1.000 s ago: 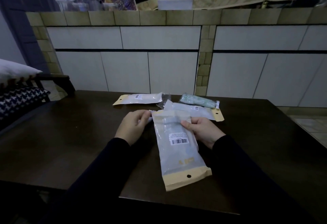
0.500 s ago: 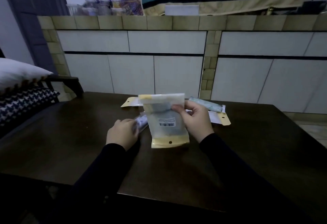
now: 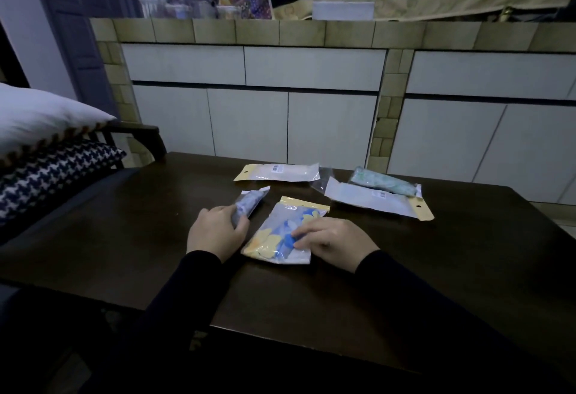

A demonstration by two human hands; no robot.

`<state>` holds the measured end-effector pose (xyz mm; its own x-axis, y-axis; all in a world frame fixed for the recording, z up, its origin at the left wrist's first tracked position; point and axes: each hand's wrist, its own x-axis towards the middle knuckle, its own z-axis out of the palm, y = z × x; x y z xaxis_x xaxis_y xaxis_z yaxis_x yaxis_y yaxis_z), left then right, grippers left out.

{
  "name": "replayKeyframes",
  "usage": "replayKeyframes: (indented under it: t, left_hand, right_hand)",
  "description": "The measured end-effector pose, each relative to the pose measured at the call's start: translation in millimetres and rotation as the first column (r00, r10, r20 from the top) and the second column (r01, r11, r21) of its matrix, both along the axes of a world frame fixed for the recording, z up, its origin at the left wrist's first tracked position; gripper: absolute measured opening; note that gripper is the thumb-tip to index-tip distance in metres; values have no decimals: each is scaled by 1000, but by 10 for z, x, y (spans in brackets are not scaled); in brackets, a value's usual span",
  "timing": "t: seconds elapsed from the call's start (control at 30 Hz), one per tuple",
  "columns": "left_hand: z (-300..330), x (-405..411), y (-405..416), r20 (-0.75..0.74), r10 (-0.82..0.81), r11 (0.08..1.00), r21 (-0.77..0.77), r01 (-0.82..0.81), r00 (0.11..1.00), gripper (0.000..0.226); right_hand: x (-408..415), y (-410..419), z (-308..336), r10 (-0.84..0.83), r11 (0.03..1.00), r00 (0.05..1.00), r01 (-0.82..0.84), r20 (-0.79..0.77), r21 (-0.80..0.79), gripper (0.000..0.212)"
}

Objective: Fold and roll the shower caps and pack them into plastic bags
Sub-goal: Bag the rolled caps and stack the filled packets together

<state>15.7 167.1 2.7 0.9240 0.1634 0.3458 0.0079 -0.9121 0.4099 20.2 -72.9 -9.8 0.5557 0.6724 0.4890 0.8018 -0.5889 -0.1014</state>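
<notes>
Two bare hands work at a dark wooden table [image 3: 405, 269], seen from the head camera, the only view. The left hand [image 3: 215, 233] curls its fingers round the near end of a rolled grey-blue cap [image 3: 249, 203], which lies on the table tilted toward the far right, its far end in clear film. The right hand [image 3: 335, 239] rests on a flat bag [image 3: 285, 231] near the middle of the table; its fingers lie nearly straight on the bag's right side, pressing it to the wood rather than gripping it. Inside that bag shows a folded cap in blue and yellow; the bag's yellow header strip points toward the far edge. The two hands sit close, with the bag's left edge between them.

Toward the far edge lie three more packs. A white pack [image 3: 277, 172] with a yellow header lies crosswise, barcode up. To its right a second pack [image 3: 378, 202] lies slanted, its yellow header toward the right edge. Just behind it, touching or overlapping it, a rolled green cap [image 3: 381, 180] lies in clear film.

Beyond the table runs a tiled counter [image 3: 311, 32] with white doors and jars [image 3: 199, 1] on top. At the left, a white cushion [image 3: 43, 116] lies on a houndstooth one [image 3: 53, 175].
</notes>
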Motion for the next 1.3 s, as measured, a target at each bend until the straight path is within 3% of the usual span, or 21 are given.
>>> replayKeyframes:
  t: [0.27, 0.47, 0.6, 0.7, 0.77, 0.83, 0.9, 0.93, 1.0, 1.07, 1.13, 1.2, 1.3]
  left_hand:
    - [19, 3, -60, 54, -24, 990, -137, 31, 998, 34]
    - [-43, 14, -97, 45, -11, 999, -44, 13, 999, 39]
    - [-17, -35, -162, 81, 3, 997, 73, -9, 997, 41]
    - [-12, -58, -254, 148, -35, 997, 78, 23, 988, 43]
    - [-12, -71, -362, 288, -151, 988, 58, 140, 946, 37]
    - [-9, -72, -553, 481, -314, 949, 134, 285, 819, 32]
    - [1, -77, -832, 567, -393, 909, 120, 399, 724, 30]
    - [14, -83, -997, 546, -397, 891, 38, 451, 738, 28]
    - [44, -73, -1315, 380, -358, 848, -251, 467, 853, 26]
    - [90, -11, -1582, 126, -284, 786, -537, 306, 950, 34]
    - [140, 83, -1754, -75, -227, 682, -724, 103, 971, 41]
    - [165, 173, -1854, -214, -204, 634, -772, -37, 955, 45]
    - [127, 312, -1899, -315, -195, 657, -745, -115, 929, 54]
  right_hand:
    - [122, 141, 67, -14, 1000, 995, 13, -96, -7, 20]
    - [106, 187, 121, -91, 995, 942, 102, -323, 19, 31]
    - [22, 142, 151, -98, 995, 930, 92, -355, -33, 41]
    - [8, 45, 172, -87, 994, 933, 102, -350, 27, 40]
    - [19, -50, 164, -105, 983, 953, 143, -283, 116, 35]
    - [40, -177, 157, -167, 956, 967, 207, -193, 208, 27]
    - [76, -337, 174, -271, 914, 950, 304, -154, 269, 23]
    - [101, -427, 191, -330, 889, 931, 362, -157, 280, 22]
    - [153, -623, 215, -458, 831, 869, 493, -187, 257, 21]
    - [203, -804, 205, -573, 764, 791, 610, -215, 211, 23]
    - [265, -942, 176, -641, 720, 741, 671, -201, 176, 23]
    - [357, -1042, 155, -673, 698, 715, 699, -190, 154, 24]
    - [526, -1100, 159, -684, 689, 707, 707, -180, 160, 26]
